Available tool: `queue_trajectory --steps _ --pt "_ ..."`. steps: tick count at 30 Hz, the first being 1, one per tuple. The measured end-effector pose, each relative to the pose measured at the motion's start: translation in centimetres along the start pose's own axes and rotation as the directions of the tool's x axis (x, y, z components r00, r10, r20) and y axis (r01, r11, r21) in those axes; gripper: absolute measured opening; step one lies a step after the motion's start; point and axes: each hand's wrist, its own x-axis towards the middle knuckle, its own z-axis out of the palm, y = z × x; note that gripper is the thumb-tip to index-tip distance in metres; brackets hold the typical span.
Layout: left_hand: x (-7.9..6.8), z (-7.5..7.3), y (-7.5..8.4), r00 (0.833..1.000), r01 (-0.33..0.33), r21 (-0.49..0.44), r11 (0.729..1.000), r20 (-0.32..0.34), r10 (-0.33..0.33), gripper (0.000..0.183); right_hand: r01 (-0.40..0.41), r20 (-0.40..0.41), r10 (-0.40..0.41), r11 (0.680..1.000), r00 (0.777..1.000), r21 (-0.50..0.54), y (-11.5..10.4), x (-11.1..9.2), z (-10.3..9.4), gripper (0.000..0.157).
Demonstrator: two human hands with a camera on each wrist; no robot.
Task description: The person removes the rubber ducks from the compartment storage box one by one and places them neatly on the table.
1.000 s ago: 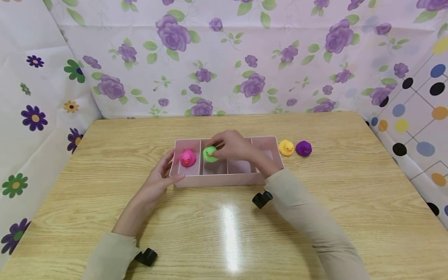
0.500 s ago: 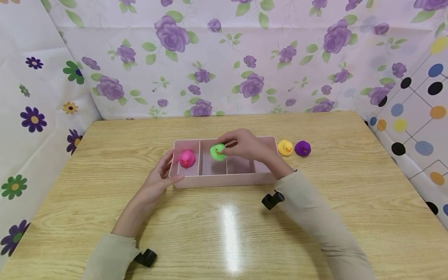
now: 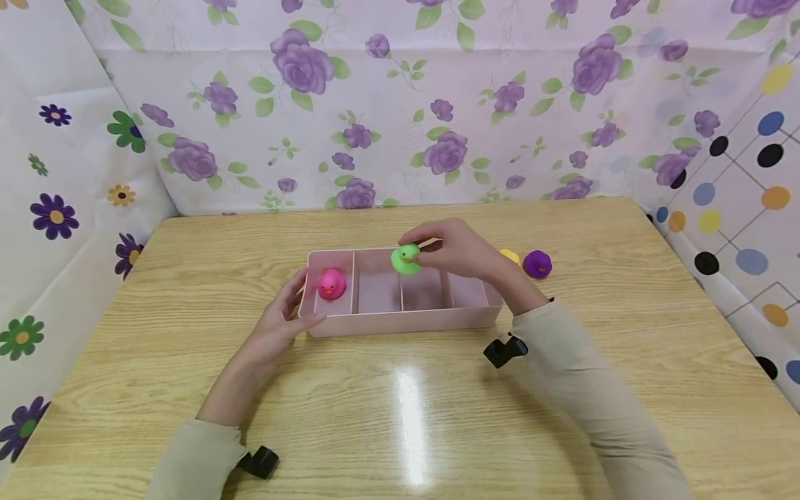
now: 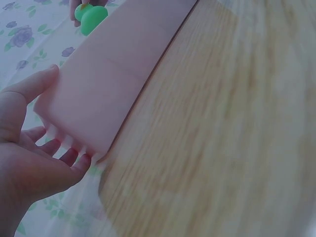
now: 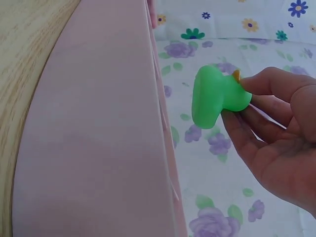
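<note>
The green duck (image 3: pixel 407 260), pinched by the right hand (image 3: pixel 459 248), has shifted up-right to mid-frame, so hangs above the pink box (image 3: pixel 406 321) the left hand (image 3: pixel 281 322) grips.

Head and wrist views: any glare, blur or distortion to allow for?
Head: glare streak on the table, in front of the box. Left wrist: dim, hazy, table grain smeared. Right wrist: dim, box's bottom edge bowed, probably by the lens; green duck clearly outlined.
</note>
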Motion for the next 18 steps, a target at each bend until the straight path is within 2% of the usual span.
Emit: queue_trajectory --steps 6,18 --pt "-0.1 0.0 0.1 1.0 0.004 0.004 1.0 -0.001 -0.004 0.086 -0.016 -0.02 0.015 0.999 1.0 -0.032 0.4 -0.7 -0.9 0.028" --pt "-0.1 0.0 0.1 1.0 0.01 0.004 1.0 0.001 -0.01 0.085 -0.076 -0.072 0.074 0.997 0.995 -0.029 1.4 -2.2 -3.1 0.03"
